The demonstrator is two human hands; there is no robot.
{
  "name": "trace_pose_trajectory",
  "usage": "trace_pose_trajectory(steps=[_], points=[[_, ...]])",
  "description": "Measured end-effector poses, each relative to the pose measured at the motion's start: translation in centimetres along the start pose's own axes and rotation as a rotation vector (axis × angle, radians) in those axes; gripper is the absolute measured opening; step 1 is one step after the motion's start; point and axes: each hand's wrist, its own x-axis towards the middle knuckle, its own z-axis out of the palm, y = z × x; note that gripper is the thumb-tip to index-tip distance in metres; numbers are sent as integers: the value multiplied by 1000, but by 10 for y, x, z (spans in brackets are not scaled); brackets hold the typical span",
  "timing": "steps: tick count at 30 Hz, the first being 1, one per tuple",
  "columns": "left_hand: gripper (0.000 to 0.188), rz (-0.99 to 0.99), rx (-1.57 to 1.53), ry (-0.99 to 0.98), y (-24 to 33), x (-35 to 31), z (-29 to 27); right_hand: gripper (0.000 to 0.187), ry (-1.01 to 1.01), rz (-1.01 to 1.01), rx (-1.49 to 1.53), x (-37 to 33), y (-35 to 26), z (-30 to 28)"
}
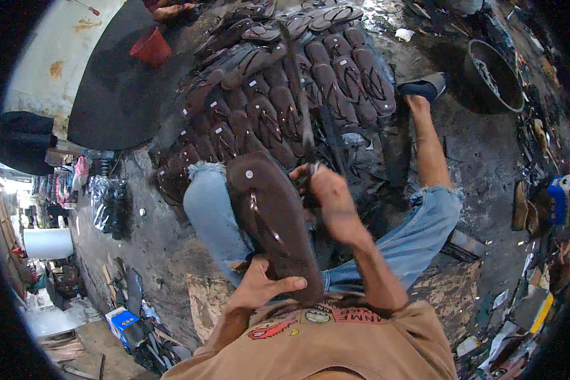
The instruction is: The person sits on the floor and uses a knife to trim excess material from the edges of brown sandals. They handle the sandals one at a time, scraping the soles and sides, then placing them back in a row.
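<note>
A large dark brown flip-flop (269, 215) lies lengthwise over my bent left knee, a round white sticker near its toe end. My left hand (266, 282) grips its near end, thumb pressed on the top face. My right hand (332, 196) is closed beside the upper right edge of the flip-flop, fingers curled. What sits in those fingers is too small and blurred to name. Just above the right hand a long dark strip (301, 101) stretches away across the floor. Beyond my knee lie rows of similar brown flip-flops (269, 120), many with small white stickers.
A red bucket (151, 47) stands on a dark sheet (107, 95) at the far left. At the far right is a round dark basin (494, 76). Scraps and blue boxes (121, 326) (558, 199) line both sides. My right leg (430, 145) stretches outward, sandalled.
</note>
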Motion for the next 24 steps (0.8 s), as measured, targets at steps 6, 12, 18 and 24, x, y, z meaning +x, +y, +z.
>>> trace_pose_trajectory(steps=[6,12,18,24], points=[[31,304,-771,294,62,29,-3,33,56,-172,-241,-49,-11,18],[33,201,-656,234,72,16,-17,31,4,121,-555,-146,-23,-22],[31,195,-661,351,58,15,-6,22,-74,244,-806,-230,15,-31],[31,177,-439,331,65,15,2,18,26,40,-890,-149,19,-19]])
